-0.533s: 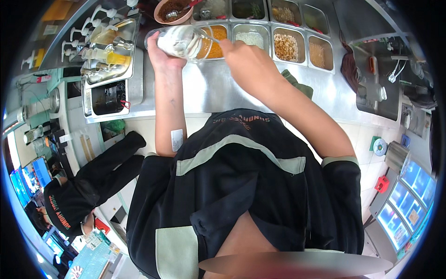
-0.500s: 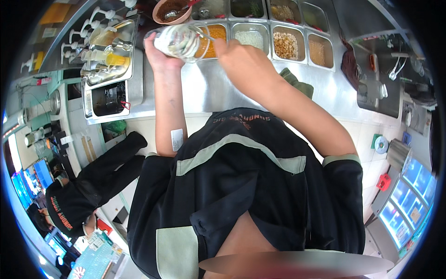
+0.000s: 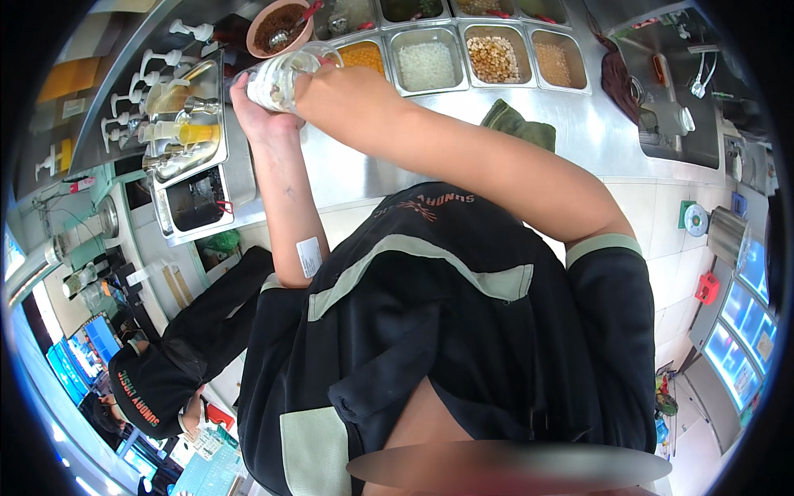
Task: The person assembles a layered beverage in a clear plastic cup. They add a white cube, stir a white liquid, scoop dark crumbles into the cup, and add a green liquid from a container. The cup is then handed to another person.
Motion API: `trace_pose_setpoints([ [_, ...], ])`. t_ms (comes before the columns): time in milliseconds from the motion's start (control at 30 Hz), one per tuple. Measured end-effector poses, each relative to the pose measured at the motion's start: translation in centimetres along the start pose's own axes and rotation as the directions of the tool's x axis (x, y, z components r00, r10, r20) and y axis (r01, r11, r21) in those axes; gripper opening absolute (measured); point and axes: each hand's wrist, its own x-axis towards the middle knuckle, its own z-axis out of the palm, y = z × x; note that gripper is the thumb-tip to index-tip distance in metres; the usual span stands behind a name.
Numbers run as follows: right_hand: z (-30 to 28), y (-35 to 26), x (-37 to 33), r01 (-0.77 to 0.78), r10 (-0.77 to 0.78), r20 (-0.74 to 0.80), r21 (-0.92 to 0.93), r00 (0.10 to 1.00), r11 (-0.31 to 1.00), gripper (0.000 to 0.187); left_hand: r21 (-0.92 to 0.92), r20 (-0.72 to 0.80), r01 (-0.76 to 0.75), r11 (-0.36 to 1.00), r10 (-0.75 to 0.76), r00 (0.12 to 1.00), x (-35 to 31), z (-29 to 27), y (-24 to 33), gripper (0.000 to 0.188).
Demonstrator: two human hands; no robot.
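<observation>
My left hand [image 3: 266, 122] is wrapped around a clear cup [image 3: 271, 83] with white streaks inside, tilted on its side with its mouth toward the right. Over that mouth end is my right hand [image 3: 335, 89], its fingers closed and partly hidden against the cup. Whatever the right fingers grip is too hidden to name. Just beyond the cup stands a pink bowl [image 3: 258, 35] of brown crumbs with a red-handled spoon [image 3: 308, 11] in it. Beside the right hand is a steel pan of orange bits [image 3: 362, 56].
Steel pans of white cubes [image 3: 425, 64], nuts [image 3: 495, 59] and tan grains [image 3: 552, 61] line the counter. A green cloth [image 3: 519, 126] lies nearer. Left are pump bottles [image 3: 157, 59] and a tray of jiggers [image 3: 217, 140]; right, a sink [image 3: 703, 145]. A co-worker [image 3: 161, 380] stands at left.
Both hands and the cup have shifted left. My right hand has moved in from beside the cup's rim, where it held a thin handle, to cover the cup's mouth.
</observation>
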Motion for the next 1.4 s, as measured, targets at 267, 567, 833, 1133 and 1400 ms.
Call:
trace_pose_setpoints([
  [267, 0.9, 0.9, 0.6, -0.071, 0.041, 0.182, 0.159, 0.982, 0.985, 0.015, 0.061, 0.072, 0.112, 0.992, -0.117, 0.991, 1.6, -1.1, 0.2, 0.047],
  [567, 0.4, 0.1, -0.9, 0.019, -0.019, 0.006, 0.027, 1.000, 0.999, 0.019, 0.014, 0.010, 0.118, 0.993, -0.119, 0.993, 2.9, -2.9, 0.2, 0.055],
  [833, 0.5, 1.9, -2.2, -0.266, 0.283, 0.017, 0.396, 0.959, 0.879, 0.021, -0.187, -0.003, 0.016, 0.982, -0.017, 1.000, 1.6, -2.8, 0.4, 0.066],
  [1133, 0.6, 2.2, -3.5, -0.244, 0.230, 0.086, 0.250, 0.969, 0.937, 0.022, -0.136, 0.076, -0.116, 0.984, 0.127, 0.989, 1.5, -2.2, -0.4, 0.042],
  [1400, -2.9, 0.1, -3.4, -0.016, 0.034, 0.158, -0.117, 0.987, 0.993, 0.023, -0.025, 0.021, 0.132, 0.991, -0.131, 0.991, 1.6, -1.5, -0.3, 0.049],
])
